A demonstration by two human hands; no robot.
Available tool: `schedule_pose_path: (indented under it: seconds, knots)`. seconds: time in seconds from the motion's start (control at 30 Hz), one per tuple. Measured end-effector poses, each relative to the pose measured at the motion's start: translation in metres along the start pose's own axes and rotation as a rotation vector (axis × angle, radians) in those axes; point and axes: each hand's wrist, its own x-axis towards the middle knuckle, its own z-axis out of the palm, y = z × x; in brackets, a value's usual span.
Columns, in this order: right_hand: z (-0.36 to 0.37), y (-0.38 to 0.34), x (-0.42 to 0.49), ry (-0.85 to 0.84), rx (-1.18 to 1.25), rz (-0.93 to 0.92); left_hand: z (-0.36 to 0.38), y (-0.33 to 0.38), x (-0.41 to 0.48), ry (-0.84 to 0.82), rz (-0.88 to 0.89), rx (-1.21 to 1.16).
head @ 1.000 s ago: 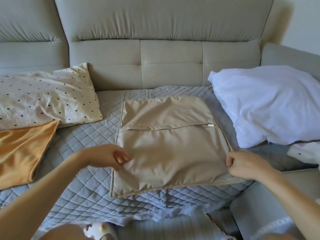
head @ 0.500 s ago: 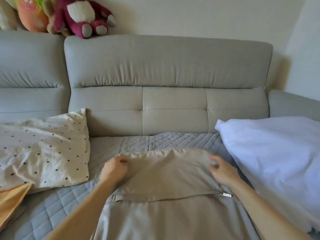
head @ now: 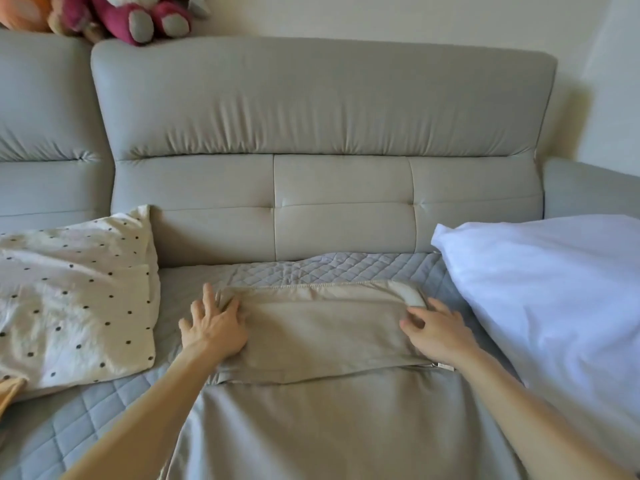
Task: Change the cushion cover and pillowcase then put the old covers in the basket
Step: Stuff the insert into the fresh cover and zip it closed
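Beige cushion cover [head: 329, 341] is lying flat on the quilted seat pad [head: 86, 420], centre of view, running from the middle down to 6 o'clock. It's empty, no insert inside.

Left hand [head: 213, 332] is pressing on the cover's far-left corner, fingers spread, palm down: open, flat, gripping nothing. Right hand [head: 438, 336] is sitting on the far-right corner, fingers loosely curled over the fabric; I can't tell if it's actually pinching the edge or just resting on it.

Zip [head: 445, 366] is running across the cover at mid-height, puller just under the right wrist, at 3 o'clock from the cover's middle. Far hem is lifting slightly at the right corner, showing a pale lining.

Handling, my read: thin woven cloth, very light, limp, no stiffness at all. It's going to drape and fold under its own weight, slightly slick on the quilting, not fragile. Best holds are the seamed corners and the piped hem, where the fabric is doubled. For opening, pinch the zip puller and brace the cloth beside it.

Polka-dot pillow [head: 69, 306] is lying at 9 o'clock, clear of the cover. White pillow [head: 554, 306] is at 3 o'clock, just beside the right hand. Orange fabric [head: 10, 389] is peeking in at 8 o'clock. Plush toys [head: 138, 15] are sitting on the sofa back [head: 322, 109] at 11 o'clock. No basket in view.
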Motion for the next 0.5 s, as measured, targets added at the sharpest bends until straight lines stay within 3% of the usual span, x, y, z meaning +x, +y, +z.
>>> schedule_pose_path:
  seconds: [0.07, 0.23, 0.33, 0.5]
  knots:
    - [-0.001, 0.009, -0.023, -0.011, 0.055, -0.002, 0.002, 0.017, -0.027, -0.017, 0.070, -0.026]
    - [0.007, 0.037, -0.094, 0.151, 0.105, 0.004, 0.033, 0.082, -0.124, -0.033, 0.481, -0.095]
    - [0.008, 0.039, -0.137, 0.174, 0.109, 0.042, 0.052, 0.102, -0.165, 0.041, 0.526, -0.050]
    - [-0.007, 0.048, -0.167, 0.021, 0.215, 0.076, 0.053, 0.095, -0.192, 0.028, 0.618, -0.022]
